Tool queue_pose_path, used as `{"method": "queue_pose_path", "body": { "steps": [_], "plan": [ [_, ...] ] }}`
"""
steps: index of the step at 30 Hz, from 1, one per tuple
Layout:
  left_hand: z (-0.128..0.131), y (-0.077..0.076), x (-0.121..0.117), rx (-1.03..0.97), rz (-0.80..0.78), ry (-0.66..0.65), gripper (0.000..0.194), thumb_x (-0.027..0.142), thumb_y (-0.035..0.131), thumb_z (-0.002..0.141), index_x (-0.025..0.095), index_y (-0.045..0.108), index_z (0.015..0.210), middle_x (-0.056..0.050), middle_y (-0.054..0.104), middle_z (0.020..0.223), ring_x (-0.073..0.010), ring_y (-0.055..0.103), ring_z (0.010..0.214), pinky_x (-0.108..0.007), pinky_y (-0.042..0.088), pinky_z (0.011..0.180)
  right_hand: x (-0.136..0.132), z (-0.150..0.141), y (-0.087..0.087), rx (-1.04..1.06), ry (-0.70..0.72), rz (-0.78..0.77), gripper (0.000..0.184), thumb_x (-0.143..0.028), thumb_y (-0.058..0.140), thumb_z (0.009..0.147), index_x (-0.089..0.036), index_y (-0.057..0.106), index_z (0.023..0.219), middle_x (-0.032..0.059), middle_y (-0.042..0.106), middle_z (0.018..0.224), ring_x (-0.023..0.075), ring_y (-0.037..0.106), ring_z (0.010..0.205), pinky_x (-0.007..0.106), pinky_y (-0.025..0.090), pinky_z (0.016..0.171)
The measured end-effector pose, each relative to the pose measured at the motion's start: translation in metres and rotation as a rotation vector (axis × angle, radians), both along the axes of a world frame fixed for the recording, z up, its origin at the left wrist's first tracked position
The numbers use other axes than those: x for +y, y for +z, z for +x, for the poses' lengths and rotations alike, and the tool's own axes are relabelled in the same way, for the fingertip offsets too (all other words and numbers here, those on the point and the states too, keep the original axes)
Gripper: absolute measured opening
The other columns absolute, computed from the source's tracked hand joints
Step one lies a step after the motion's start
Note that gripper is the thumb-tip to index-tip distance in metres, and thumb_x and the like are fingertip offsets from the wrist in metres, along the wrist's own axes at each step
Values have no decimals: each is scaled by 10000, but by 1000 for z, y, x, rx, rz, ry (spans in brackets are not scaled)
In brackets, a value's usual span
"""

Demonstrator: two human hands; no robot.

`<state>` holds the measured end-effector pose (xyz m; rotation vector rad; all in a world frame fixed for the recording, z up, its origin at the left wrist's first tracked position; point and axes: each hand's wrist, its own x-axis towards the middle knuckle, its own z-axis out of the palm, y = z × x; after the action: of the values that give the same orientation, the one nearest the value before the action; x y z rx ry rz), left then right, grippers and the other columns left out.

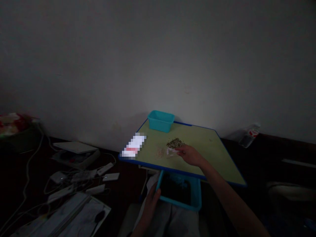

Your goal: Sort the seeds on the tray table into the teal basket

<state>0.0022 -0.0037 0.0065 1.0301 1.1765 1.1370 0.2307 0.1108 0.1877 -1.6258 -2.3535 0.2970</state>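
My right hand reaches over the small table with its fingers closed on a whitish, translucent piece, perhaps plastic; its exact kind is unclear. Just beyond the fingertips lies a heap of dark and pale mixed grains. A smaller scatter of paler bits is left of the translucent piece. My left hand grips the left side of a blue plastic basin on my lap, below the table's front edge. Dark contents fill the basin's bottom, too dim to make out.
Another blue basin stands at the table's back left. A bright, blurred-out phone-like screen lies at the left edge. Chargers and cables clutter the floor at left. A plastic bottle leans by the wall at right.
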Motion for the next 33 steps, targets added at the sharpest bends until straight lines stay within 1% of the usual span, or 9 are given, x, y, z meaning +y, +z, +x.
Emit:
{"method": "queue_pose_path", "body": {
  "steps": [5,8,11,14,16,18,21,25,33],
  "plan": [
    [-1,3,-2,-2,9,-36,605,567,513,883,186,575,1350,-97,528,1506,-291,386,1442,-440,248,1226,1,36,-23,334,-119,8,389,-258,493,899,-214,692,1231,80,728,1159,235,665,993,374,500,894],
    [0,-2,0,10,28,-50,611,573,491,898,183,563,1363,-102,525,1507,-291,382,1445,-446,238,1230,0,71,-40,465,-270,-14,393,-319,517,853,-158,737,1136,88,766,958,234,681,811,365,529,768],
    [0,-8,3,24,36,-41,639,596,511,876,163,584,1340,-116,562,1471,-308,405,1429,-447,253,1225,3,101,-54,564,-387,-55,447,-371,536,821,-101,736,1116,85,744,754,207,655,631,322,520,622],
    [-1,-6,3,30,26,-39,624,588,496,890,170,581,1346,-107,571,1466,-300,418,1423,-440,267,1219,11,116,-64,647,-423,68,414,-388,583,785,-112,757,1040,108,762,855,237,696,769,344,544,715],
    [-2,-1,2,39,30,-54,603,568,489,905,179,574,1357,-99,564,1475,-287,418,1426,-431,267,1219,18,119,-69,654,-452,148,359,-382,609,772,-140,772,982,118,768,957,260,706,887,378,540,833],
    [-4,3,1,48,33,-53,596,557,499,906,175,579,1356,-102,569,1472,-285,420,1425,-427,281,1213,23,117,-73,633,-514,203,323,-376,607,785,-168,777,963,114,768,997,269,707,933,403,528,890],
    [-4,1,2,70,30,-30,611,558,516,891,143,601,1332,-122,599,1440,-298,436,1414,-427,292,1207,25,112,-79,550,-600,277,296,-350,588,817,-188,778,975,106,768,1009,259,711,930,391,533,886],
    [-3,-10,6,64,29,-29,642,568,500,888,129,579,1350,-108,575,1467,-286,429,1418,-412,285,1208,20,108,-84,410,-633,363,266,-300,589,834,-197,782,985,98,768,1012,242,711,915,348,530,863],
    [-3,-15,7,74,69,-20,555,513,476,920,180,584,1350,-64,583,1464,-256,421,1426,-406,286,1210,22,105,-81,303,-680,382,272,-305,572,869,-224,784,1020,92,770,1018,233,719,884,322,523,817]
  ]
}}
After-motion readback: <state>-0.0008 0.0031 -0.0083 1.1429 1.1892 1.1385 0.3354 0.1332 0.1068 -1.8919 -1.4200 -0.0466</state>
